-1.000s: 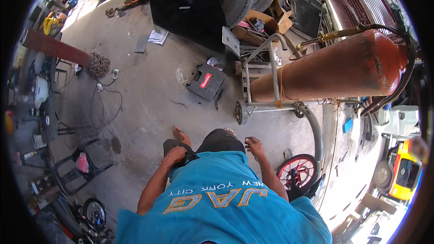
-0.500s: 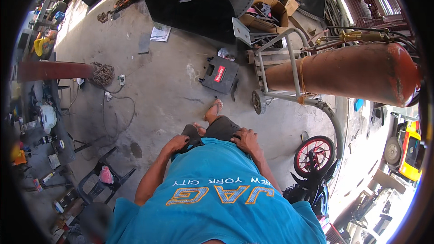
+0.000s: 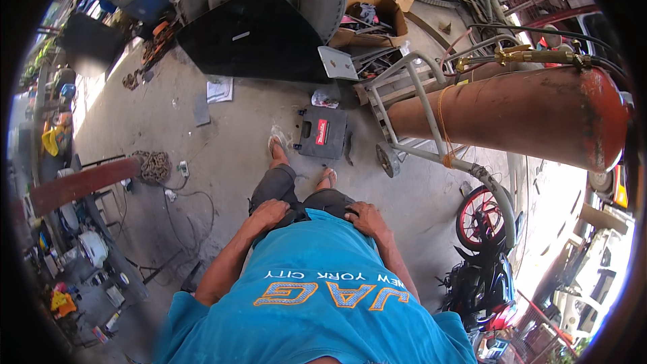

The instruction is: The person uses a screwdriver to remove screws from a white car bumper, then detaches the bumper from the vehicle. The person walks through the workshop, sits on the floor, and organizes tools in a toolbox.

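Observation:
My left hand is at the left side of my waist, its curled fingers closed on the dark shorts. At the right side of the waist my right hand likewise grips the shorts, with some fingertips hidden by the cloth. The hem of my blue T-shirt lies between the two hands. Below, my feet in flip-flops are in a stride on the concrete floor, the left foot ahead of the right foot. A dark grey tool case lies flat just ahead of the feet.
To the right, a rusty red gas cylinder lies on a wheeled trolley. A motorcycle stands nearer. Ahead are a dark glass panel, a large tyre and a cardboard box. At left are a red post, a chain and a cable.
I have stepped forward: my left foot now leads, and the tool case and trolley appear in shifted places. Both hands stay at the waist on the shorts.

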The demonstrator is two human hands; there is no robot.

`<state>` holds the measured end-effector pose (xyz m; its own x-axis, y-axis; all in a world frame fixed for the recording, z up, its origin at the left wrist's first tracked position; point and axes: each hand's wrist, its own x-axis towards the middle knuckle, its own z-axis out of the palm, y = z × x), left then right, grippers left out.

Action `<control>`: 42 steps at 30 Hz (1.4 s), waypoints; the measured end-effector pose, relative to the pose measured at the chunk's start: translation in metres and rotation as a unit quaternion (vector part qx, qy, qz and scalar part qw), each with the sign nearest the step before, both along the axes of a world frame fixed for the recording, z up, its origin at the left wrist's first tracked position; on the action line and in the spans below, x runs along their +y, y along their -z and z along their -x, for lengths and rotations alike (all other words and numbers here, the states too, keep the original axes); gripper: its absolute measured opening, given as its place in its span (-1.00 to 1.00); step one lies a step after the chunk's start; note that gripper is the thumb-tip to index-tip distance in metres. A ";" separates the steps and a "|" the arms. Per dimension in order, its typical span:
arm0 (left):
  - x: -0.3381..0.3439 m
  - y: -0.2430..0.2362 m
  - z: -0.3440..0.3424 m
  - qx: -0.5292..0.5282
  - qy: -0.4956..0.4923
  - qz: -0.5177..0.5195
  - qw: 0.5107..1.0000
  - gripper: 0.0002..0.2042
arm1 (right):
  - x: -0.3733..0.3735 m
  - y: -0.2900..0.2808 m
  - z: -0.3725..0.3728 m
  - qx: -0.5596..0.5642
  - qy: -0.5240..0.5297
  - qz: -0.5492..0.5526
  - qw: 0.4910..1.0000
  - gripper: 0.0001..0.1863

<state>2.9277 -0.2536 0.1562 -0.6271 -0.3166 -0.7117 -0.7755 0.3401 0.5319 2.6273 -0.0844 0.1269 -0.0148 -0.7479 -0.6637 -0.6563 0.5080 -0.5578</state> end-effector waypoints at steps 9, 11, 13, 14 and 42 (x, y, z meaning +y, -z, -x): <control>-0.178 0.053 0.045 -0.014 0.176 -0.045 0.983 -0.63 | -0.101 0.026 -0.033 -0.016 0.195 0.001 0.981 -0.53; -0.223 0.059 0.053 -0.024 0.228 -0.090 0.969 -0.61 | -0.124 0.024 -0.055 0.010 0.239 -0.033 0.970 -0.54; -0.262 0.058 0.056 -0.040 0.251 -0.104 0.962 -0.54 | -0.136 0.032 -0.081 0.030 0.274 -0.065 0.959 -0.57; -0.281 0.046 0.060 -0.062 0.254 -0.118 0.958 -0.53 | -0.149 0.026 -0.091 0.029 0.282 -0.073 0.956 -0.59; -0.441 0.082 0.044 -0.154 0.428 -0.263 0.851 -0.44 | -0.287 -0.018 -0.206 -0.162 0.357 -0.256 0.884 -0.60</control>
